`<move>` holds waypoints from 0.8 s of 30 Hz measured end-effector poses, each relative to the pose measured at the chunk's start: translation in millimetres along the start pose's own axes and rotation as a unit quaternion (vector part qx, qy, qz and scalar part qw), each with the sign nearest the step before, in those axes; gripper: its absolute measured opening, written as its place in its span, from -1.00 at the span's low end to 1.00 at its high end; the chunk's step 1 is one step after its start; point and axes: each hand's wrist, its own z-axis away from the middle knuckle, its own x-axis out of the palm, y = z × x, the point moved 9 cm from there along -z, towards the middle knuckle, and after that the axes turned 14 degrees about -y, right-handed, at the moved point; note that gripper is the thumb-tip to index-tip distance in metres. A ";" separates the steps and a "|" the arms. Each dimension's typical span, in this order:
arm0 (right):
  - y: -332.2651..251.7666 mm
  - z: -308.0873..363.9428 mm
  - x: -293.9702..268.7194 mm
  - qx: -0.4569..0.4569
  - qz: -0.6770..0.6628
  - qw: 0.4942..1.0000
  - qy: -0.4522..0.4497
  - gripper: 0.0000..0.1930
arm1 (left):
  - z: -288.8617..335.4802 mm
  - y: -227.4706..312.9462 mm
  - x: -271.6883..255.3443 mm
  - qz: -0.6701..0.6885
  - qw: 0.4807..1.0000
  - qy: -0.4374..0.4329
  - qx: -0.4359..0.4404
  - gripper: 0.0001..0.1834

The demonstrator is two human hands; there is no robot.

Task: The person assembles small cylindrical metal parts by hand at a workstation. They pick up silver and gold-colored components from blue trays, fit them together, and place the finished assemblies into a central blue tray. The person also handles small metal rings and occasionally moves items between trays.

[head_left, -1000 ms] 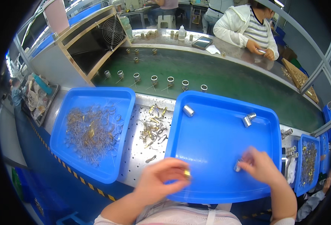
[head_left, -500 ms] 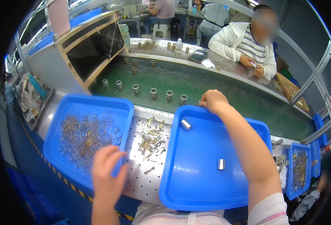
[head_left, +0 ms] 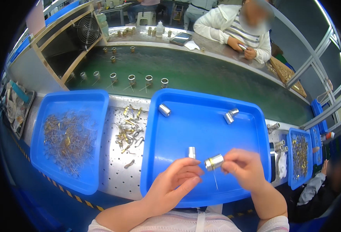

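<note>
Over the large blue tray [head_left: 201, 101], my right hand [head_left: 244, 169] pinches a short silver metal cylinder [head_left: 215, 161]. The cylinder has a yellow-gold band round its left end, and thin pale wires hang from it. My left hand [head_left: 173, 185] is just left of it, fingers loosely bent and thumb apart, with nothing seen in it. Beyond those fingertips a silver cylinder [head_left: 191, 151] is in the tray, its lower end hidden by the hand. Another cylinder [head_left: 164, 110] lies at the far left of the tray. Silver pieces [head_left: 230, 116] lie close together at the far right.
A left blue tray [head_left: 103, 135] holds tangled thin wire pieces [head_left: 68, 141]. Small brass-coloured bits [head_left: 128, 133] lie on the perforated metal top between the trays. Cylinders with wires stand on the green belt [head_left: 201, 73]. A person [head_left: 236, 34] sits across it.
My right hand has come back from the belt's near edge, now holding the banded cylinder. My left hand has moved from the wire tray to the large tray. The view has shifted.
</note>
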 end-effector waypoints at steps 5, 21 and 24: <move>-1.6 39.5 5.8 -0.093 0.063 0.994 0.017 -0.90 | -7.2 -16.4 22.4 0.020 1.000 0.001 -0.020 -0.67; 39.8 71.2 3.9 -0.068 -0.124 0.988 0.067 -0.91 | -17.4 4.8 55.2 -0.275 0.959 0.008 0.072 -0.62; 45.2 75.5 5.1 0.000 -0.155 0.985 0.078 -0.92 | -18.7 0.0 57.0 -0.279 0.958 0.008 0.061 -0.62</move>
